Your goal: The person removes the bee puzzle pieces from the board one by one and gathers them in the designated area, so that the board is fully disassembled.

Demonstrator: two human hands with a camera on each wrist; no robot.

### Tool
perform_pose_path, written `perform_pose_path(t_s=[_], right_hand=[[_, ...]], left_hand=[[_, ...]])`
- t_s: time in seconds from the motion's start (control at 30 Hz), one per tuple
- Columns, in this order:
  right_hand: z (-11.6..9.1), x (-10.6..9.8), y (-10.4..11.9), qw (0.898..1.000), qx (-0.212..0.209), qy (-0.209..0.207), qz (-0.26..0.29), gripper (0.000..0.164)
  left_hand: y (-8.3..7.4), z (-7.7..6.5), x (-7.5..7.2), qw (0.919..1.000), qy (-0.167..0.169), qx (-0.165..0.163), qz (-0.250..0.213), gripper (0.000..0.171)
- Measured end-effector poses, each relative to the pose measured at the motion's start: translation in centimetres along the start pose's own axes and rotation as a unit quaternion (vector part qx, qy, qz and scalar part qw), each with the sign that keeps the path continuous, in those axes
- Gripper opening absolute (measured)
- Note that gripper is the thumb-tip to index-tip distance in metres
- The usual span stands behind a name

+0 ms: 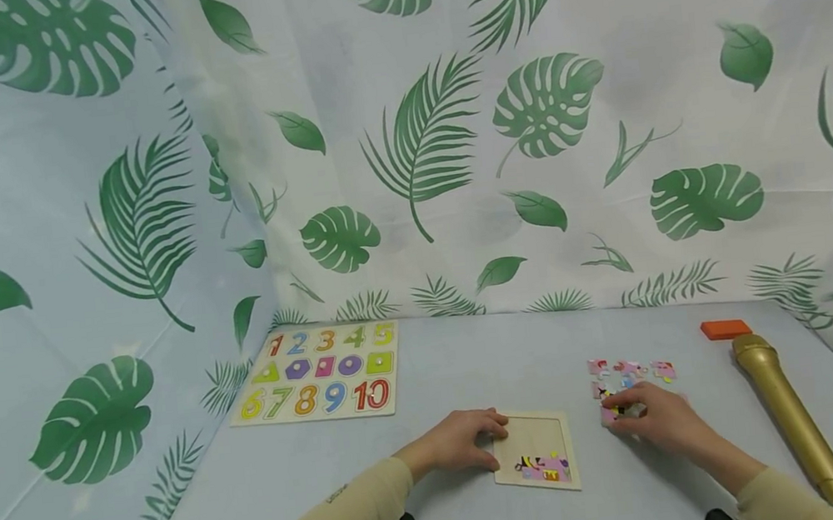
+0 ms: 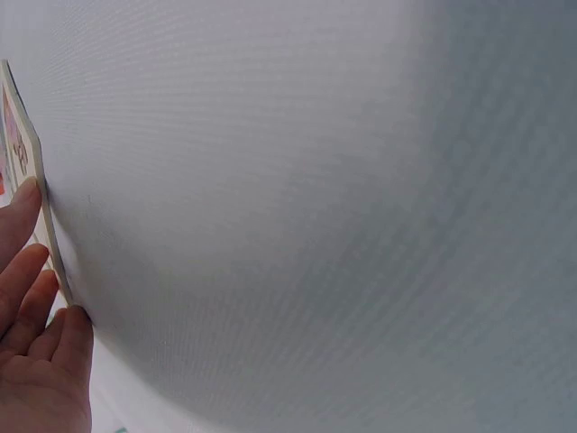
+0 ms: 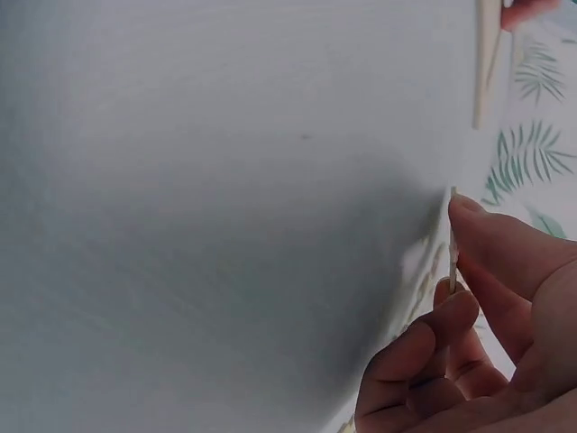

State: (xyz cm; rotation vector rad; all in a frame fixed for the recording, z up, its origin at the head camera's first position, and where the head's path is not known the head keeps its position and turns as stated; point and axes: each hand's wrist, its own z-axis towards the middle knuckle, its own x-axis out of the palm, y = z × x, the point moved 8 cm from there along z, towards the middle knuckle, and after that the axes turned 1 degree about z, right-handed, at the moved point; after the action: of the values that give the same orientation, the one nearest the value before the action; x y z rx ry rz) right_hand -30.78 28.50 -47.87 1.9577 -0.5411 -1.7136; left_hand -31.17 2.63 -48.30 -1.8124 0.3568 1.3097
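At the left edge of a square wooden puzzle board [image 1: 530,425], my left hand [image 1: 464,441] grips the frame, thumb near its front corner and fingers farther back. The left wrist view shows the fingers along the edge of the board [image 2: 38,171]. Joined pink jigsaw pieces [image 1: 545,467] lie in the board's front right part. My right hand [image 1: 658,419] pinches a thin puzzle piece [image 3: 453,271] between thumb and fingers, held on edge in the right wrist view. Loose pink puzzle pieces [image 1: 630,367] lie just beyond that hand, some hidden behind it.
A wooden number-and-shape puzzle [image 1: 314,374] lies at the back left. On the right are a gold microphone [image 1: 793,420] and an orange block [image 1: 724,329]. A leaf-patterned cloth [image 1: 442,207] hangs behind and beside the table.
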Motion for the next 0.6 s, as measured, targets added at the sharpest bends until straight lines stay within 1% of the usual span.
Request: perform_pose_path(t_s=[0.1, 0.33, 0.43, 0.6], right_hand=[[0.1, 0.3, -0.1, 1.000, -0.009, 0.002, -0.001, 0.034], [0.2, 0.4, 0.9, 0.995, -0.085, -0.028, -0.032, 0.029], [0.2, 0.5, 1.0, 0.995, -0.085, -0.031, -0.033, 0.030], [0.0, 0.5, 0.9, 0.997, -0.066, -0.030, -0.030, 0.029]], left_hand=[[0.1, 0.1, 0.1, 1.0000, 0.002, -0.003, -0.004, 0.044], [0.0, 0.0, 0.0, 1.0000, 0.000, -0.002, 0.004, 0.045], [-0.2, -0.1, 0.0, 1.0000, -0.004, 0.000, 0.006, 0.044], [-0.2, -0.2, -0.1, 1.0000, -0.006, 0.000, 0.005, 0.044]])
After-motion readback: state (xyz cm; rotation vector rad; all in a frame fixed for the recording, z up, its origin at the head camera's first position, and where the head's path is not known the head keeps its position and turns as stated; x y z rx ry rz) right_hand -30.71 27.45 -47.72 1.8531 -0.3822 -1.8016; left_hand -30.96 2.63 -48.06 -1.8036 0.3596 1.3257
